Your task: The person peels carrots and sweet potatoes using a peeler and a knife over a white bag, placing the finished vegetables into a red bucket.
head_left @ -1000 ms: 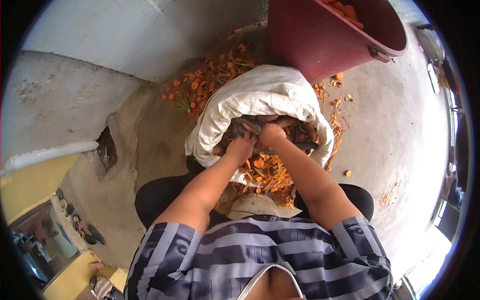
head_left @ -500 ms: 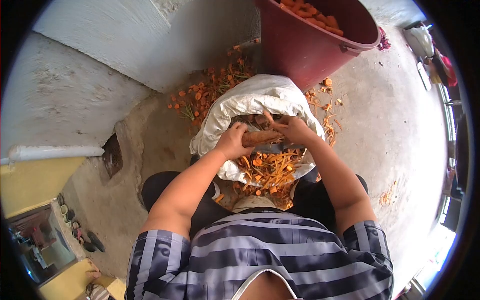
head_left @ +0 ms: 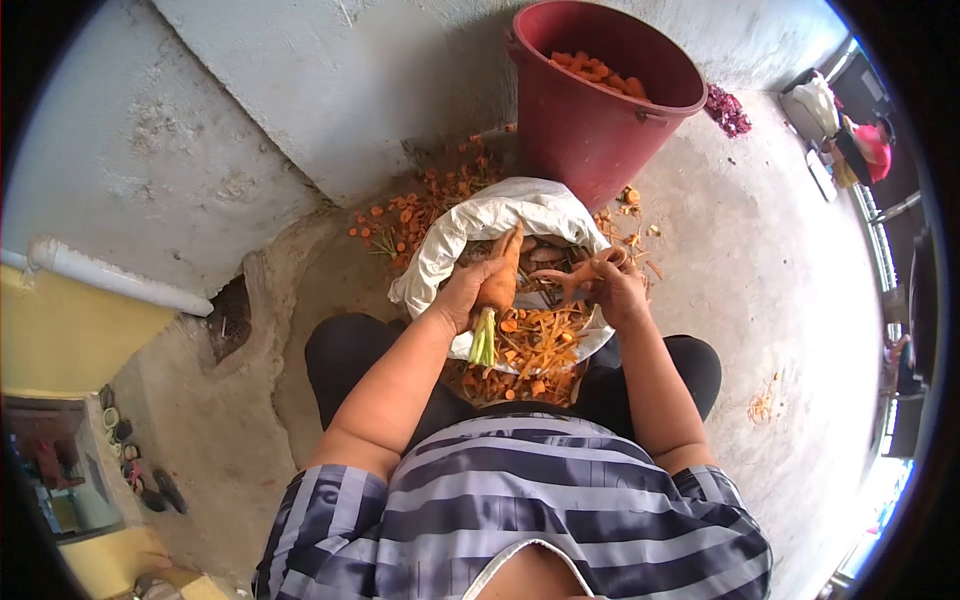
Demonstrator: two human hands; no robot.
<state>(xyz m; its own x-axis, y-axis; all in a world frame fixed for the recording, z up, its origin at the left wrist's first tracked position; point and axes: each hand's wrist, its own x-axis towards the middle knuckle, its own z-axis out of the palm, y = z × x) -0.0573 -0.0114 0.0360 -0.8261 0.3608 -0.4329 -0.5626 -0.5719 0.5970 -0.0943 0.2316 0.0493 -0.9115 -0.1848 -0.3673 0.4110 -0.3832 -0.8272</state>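
"Gripping what, that left hand (head_left: 464, 297)?"
"A carrot (head_left: 501, 284), closed on its thick part, green stalks (head_left: 484, 338) toward the striped shirt (head_left: 520, 490), tip over the white sack (head_left: 535, 202)."
"Right hand (head_left: 619, 292)?"
"Closed on a slim orange-brown piece (head_left: 570, 279), right of the carrot."

I watch through one wide view from the wearer's head, facing forward and steeply down, near the white sack (head_left: 520, 198).

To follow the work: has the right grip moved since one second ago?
Yes: rightward against the red bucket; the right grip went from inside the sack to its right edge.
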